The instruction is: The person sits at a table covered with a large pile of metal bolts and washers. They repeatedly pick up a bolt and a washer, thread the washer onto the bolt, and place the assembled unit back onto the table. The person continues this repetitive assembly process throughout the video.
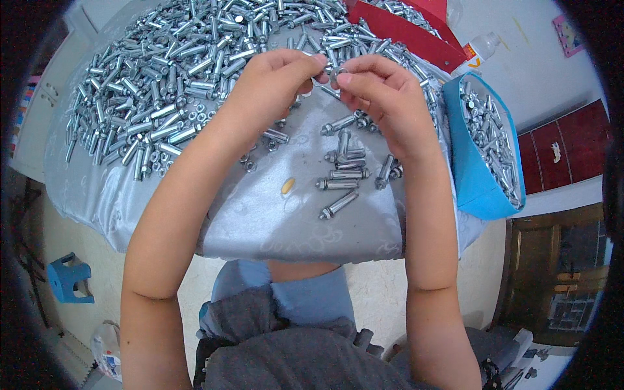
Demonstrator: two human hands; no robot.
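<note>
The person is holding both hands together over the far middle of the table (260,227), which is draped in a shiny grey cloth. The left hand (273,81) and the right hand (377,97) are meeting fingertip to fingertip, pinching a small metal ring (336,71), probably a washer or nut, between thumbs and forefingers; the other fingers are curling loosely. A big heap of silvery anchor bolts (169,84) is lying to the left, and a few assembled bolts (341,175) are resting just below the hands. A blue box (478,175) of more bolts is sitting at the right. The ring is looking stiff, light and slick, so it is likely best gripped by its rim with the fingertips.
</note>
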